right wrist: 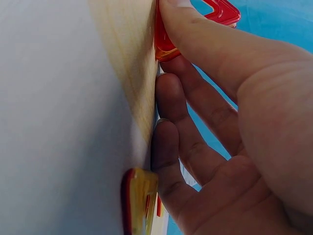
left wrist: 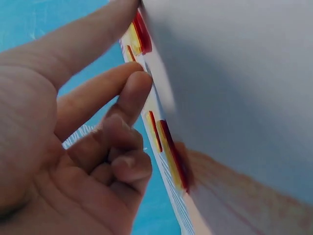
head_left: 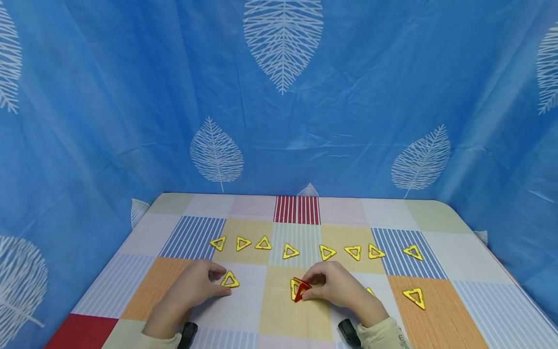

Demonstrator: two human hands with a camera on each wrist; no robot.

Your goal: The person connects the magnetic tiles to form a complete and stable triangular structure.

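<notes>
My right hand [head_left: 333,283] pinches a triangular plastic tile [head_left: 302,292] between thumb and fingers, tilted up so its red side shows. A yellow triangular tile [head_left: 293,289] stands right behind it; whether the two touch I cannot tell. In the right wrist view, the red tile [right wrist: 164,46] shows beside the thumb. My left hand [head_left: 198,286] is beside a flat yellow triangular tile [head_left: 230,279], thumb and forefinger spread apart at its left side, with nothing visibly gripped. Seen from the left wrist, the other fingers [left wrist: 134,95] are loosely bent.
Several yellow triangular tiles lie in a loose row across the table, from one tile [head_left: 218,243] at left to another [head_left: 412,252] at right. One more tile [head_left: 415,298] lies on the orange patch. A tile [head_left: 370,291] is partly hidden behind the right hand. A blue curtain [head_left: 279,145] hangs behind.
</notes>
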